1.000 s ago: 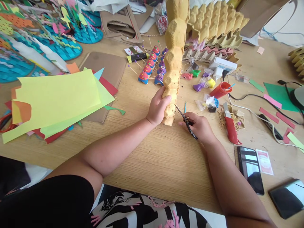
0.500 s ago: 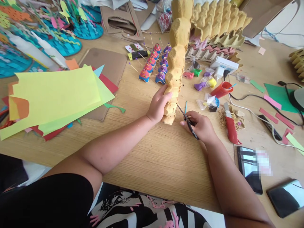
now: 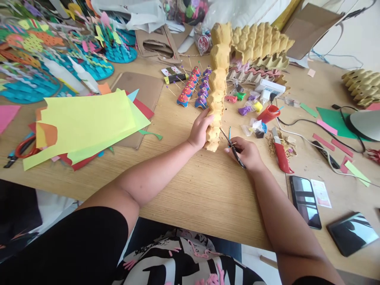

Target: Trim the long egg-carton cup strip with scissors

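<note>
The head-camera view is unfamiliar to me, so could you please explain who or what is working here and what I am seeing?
There is no machine: these are a person's two bare hands, seen by one camera worn on the head, looking forward and down. The left hand grips a long, bumpy, yellow egg-carton strip. The right hand holds slim black-handled scissors, their tip at the strip's edge; whether it touches is hard to tell. On the light-brown wooden table lie yellow paper sheets to the left, a painted red-and-blue carton row beyond the left hand, and a red-handled knife and a black phone to the right.
</note>
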The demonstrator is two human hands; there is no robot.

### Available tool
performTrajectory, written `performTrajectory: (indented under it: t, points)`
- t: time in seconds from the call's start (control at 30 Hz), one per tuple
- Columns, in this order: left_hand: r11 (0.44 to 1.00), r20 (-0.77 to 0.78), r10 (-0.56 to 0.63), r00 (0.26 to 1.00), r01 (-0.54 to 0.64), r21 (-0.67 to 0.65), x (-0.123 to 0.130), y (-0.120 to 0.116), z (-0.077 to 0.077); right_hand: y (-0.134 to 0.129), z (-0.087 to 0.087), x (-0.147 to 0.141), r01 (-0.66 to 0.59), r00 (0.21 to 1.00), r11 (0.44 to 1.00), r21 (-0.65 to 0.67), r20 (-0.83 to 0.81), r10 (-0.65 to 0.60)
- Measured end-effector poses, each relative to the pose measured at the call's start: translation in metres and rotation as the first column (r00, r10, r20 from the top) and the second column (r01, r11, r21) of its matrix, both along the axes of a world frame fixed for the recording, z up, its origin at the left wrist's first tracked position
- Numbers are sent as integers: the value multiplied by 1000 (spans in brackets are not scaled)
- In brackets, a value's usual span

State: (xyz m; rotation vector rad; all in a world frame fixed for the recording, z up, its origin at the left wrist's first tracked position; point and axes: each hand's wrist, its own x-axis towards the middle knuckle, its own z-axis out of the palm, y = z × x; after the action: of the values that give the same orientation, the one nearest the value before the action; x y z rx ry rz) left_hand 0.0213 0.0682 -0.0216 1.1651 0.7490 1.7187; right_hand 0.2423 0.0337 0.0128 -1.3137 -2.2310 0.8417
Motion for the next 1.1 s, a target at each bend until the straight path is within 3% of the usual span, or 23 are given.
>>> performTrajectory:
  t: [0.03,0.17,0.27,0.33,0.47,0.53,0.6,0.7,0.83,1.1]
  points:
    - [1000,21,14,1000,-14,-10,0,1,-1,0,-1,1,-2,1000,1000,-3,-23,2]
    - [990,146,-107,983,119,-74,1,5,-2,0,0,3,-45,994,996,-79,-104,36]
    - [934,351,-217,911,298,-196,-1,1,7,-1,8,4,-79,994,990,-114,-85,70]
    - [911,382,-251,890,350,-218,-4,-5,16,-1,14,5,-86,996,985,-147,-50,79]
    - [763,459,-374,806,549,-342,-8,-19,34,0,32,12,-157,988,910,-385,-56,147]
    - [721,449,-405,796,580,-378,-9,-22,38,1,41,17,-190,980,849,-493,-47,192]
    - [713,437,-420,796,587,-383,-10,-22,39,2,51,23,-225,967,791,-569,-31,252]
    - [691,407,-434,804,587,-423,-13,-19,37,2,60,29,-237,949,740,-630,14,316]
    - [625,269,-551,790,604,-495,-16,-20,36,2,64,35,-182,952,705,-685,56,301]
    - [601,103,-686,720,641,-478,-16,-28,40,2,66,40,-275,910,668,-691,38,414]
